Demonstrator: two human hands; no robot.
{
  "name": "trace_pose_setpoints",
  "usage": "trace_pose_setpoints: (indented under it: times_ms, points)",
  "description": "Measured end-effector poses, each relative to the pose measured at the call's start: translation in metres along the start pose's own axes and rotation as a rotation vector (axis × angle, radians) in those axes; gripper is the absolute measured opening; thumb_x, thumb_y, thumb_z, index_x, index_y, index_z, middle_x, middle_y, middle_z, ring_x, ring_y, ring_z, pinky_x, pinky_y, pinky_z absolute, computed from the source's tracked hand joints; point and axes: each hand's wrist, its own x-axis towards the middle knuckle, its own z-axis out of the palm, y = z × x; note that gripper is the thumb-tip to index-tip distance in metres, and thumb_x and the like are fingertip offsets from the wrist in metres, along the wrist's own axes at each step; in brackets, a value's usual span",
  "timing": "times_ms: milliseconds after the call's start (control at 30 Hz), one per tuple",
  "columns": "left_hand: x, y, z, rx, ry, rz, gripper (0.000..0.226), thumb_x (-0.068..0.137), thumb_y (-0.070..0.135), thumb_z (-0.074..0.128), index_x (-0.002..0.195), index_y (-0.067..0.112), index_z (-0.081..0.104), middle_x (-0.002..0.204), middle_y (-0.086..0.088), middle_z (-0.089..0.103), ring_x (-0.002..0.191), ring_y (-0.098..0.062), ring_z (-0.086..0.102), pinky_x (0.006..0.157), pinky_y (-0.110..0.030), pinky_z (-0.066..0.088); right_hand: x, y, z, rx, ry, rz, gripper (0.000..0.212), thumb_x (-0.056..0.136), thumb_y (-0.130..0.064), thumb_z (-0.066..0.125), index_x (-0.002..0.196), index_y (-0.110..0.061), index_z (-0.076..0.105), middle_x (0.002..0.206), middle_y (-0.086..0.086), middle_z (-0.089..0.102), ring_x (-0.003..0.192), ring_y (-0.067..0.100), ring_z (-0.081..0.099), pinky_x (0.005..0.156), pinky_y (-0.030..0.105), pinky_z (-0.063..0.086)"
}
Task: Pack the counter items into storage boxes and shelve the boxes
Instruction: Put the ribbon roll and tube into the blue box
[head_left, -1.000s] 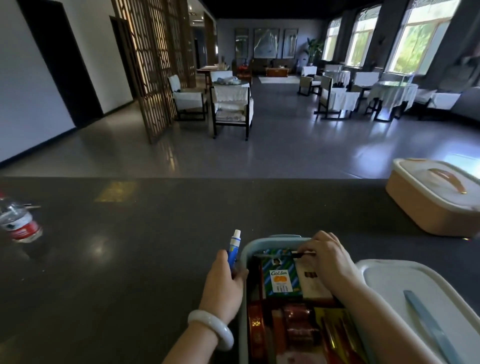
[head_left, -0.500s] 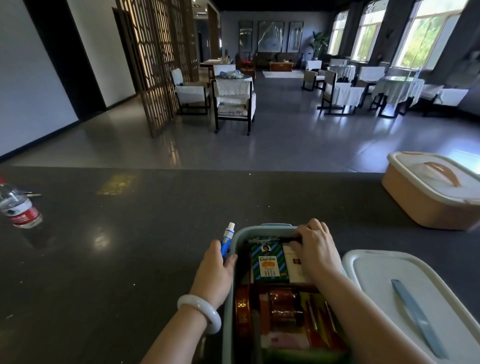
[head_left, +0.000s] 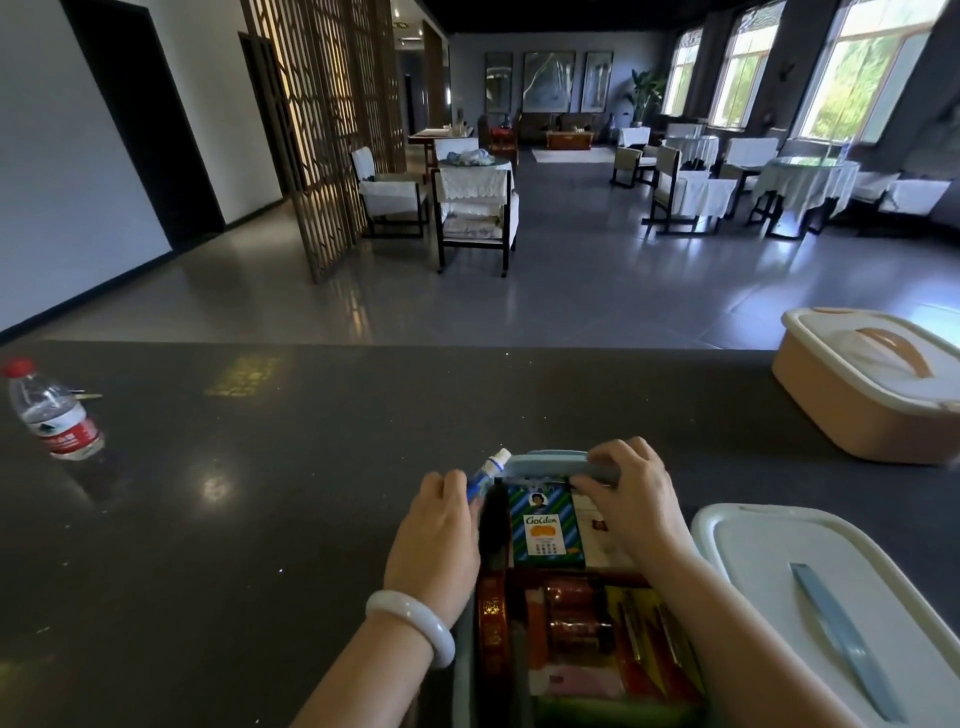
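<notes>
An open pale-blue storage box (head_left: 540, 461) sits on the dark counter (head_left: 260, 519) at the near edge, packed with a green-striped "Golden" packet (head_left: 543, 527), red tins and several wrappers. My left hand (head_left: 434, 540), with a white bangle on the wrist, is closed around a small blue-and-white tube (head_left: 485, 475) at the box's left rim. My right hand (head_left: 631, 499) reaches over the box's far end, fingers curled on the far rim and on items there; what it grips is hidden.
The box's white lid (head_left: 810, 613) with a blue handle lies to the right. A closed peach-coloured storage box (head_left: 862, 405) stands at the far right. A water bottle (head_left: 54, 415) stands at the far left. Chairs and tables fill the room beyond.
The view has tilted up and the box now sits lower in frame. My right hand has shifted from the items inside to the far rim. My left hand still holds the tube.
</notes>
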Motion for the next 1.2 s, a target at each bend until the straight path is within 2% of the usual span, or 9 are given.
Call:
trace_pose_setpoints:
  times_ms: [67,167,333,467,533,633,800,1000,1200]
  points:
    - [0.004,0.004,0.000,0.014,-0.007,0.118,0.012,0.098,0.037,0.042,0.104,0.026,0.041,0.096,0.011,0.039,0.075,-0.004,0.046,0.060,-0.017,0.037,-0.003,-0.011,-0.006,0.260,-0.122,-0.028,0.031,0.080,-0.026,0.074,0.109,-0.032,0.061,0.100,-0.014,0.057,0.086,0.003,0.062,0.068,0.023,0.057]
    - [0.013,0.010,0.003,0.041,-0.046,0.249,0.023,0.093,0.032,0.056,0.111,0.025,0.044,0.100,0.009,0.038,0.086,-0.004,0.044,0.072,-0.021,0.041,-0.007,-0.024,-0.013,0.293,-0.295,-0.146,0.047,0.078,-0.024,0.077,0.118,-0.039,0.059,0.102,-0.017,0.060,0.087,-0.006,0.062,0.069,0.016,0.055]
    - [0.021,0.018,0.009,-0.059,-0.075,0.303,0.026,0.089,0.037,0.060,0.111,0.026,0.050,0.105,0.012,0.043,0.097,-0.002,0.046,0.084,-0.023,0.046,-0.007,-0.024,-0.022,0.179,-0.303,-0.175,0.023,0.083,-0.028,0.070,0.105,-0.035,0.066,0.095,-0.018,0.061,0.085,-0.008,0.059,0.065,0.013,0.052]
    - [0.020,0.012,0.014,-0.078,-0.013,0.219,0.035,0.091,0.044,0.057,0.121,0.028,0.048,0.115,0.011,0.040,0.104,-0.003,0.038,0.089,-0.021,0.034,-0.005,-0.009,-0.031,0.174,-0.210,-0.136,0.016,0.080,-0.026,0.074,0.093,-0.033,0.070,0.087,-0.017,0.061,0.081,-0.003,0.059,0.061,0.014,0.048]
    - [0.018,0.007,0.018,-0.055,-0.018,0.121,0.040,0.094,0.041,0.054,0.129,0.025,0.043,0.122,0.007,0.037,0.109,-0.006,0.036,0.091,-0.020,0.030,-0.002,0.004,-0.032,0.015,-0.131,-0.146,0.016,0.078,-0.029,0.076,0.093,-0.033,0.072,0.082,-0.022,0.056,0.083,-0.002,0.051,0.069,0.015,0.038]
    - [0.013,0.002,0.027,-0.158,-0.094,0.019,0.039,0.097,0.025,0.051,0.133,0.020,0.037,0.127,0.005,0.031,0.116,-0.007,0.038,0.092,-0.015,0.035,-0.002,0.023,-0.023,-0.243,-0.161,-0.206,0.021,0.077,-0.043,0.073,0.097,-0.036,0.072,0.087,-0.023,0.048,0.090,0.002,0.035,0.079,0.023,0.029]
    - [0.011,-0.002,0.033,-0.362,-0.194,-0.171,0.053,0.099,0.018,0.045,0.146,0.027,0.020,0.138,0.008,0.025,0.098,-0.002,0.050,0.067,-0.009,0.043,-0.001,0.033,-0.011,-0.294,-0.154,-0.193,0.026,0.074,-0.051,0.072,0.098,-0.040,0.070,0.089,-0.022,0.044,0.090,0.002,0.028,0.079,0.024,0.023]
    - [0.010,-0.003,0.033,-0.353,-0.197,-0.144,0.057,0.098,0.011,0.045,0.146,0.026,0.020,0.137,0.007,0.026,0.105,-0.003,0.048,0.081,-0.014,0.042,0.011,0.027,-0.011,-0.320,-0.216,-0.191,0.024,0.079,-0.048,0.068,0.101,-0.037,0.067,0.092,-0.017,0.047,0.095,0.006,0.036,0.087,0.024,0.031]
    - [0.010,-0.004,0.035,-0.355,-0.190,-0.159,0.058,0.098,0.012,0.044,0.148,0.025,0.016,0.138,0.007,0.025,0.107,-0.005,0.048,0.086,-0.018,0.045,0.008,0.026,-0.010,-0.285,-0.185,-0.179,0.023,0.078,-0.043,0.071,0.097,-0.033,0.065,0.094,-0.016,0.049,0.095,0.006,0.035,0.090,0.026,0.032]
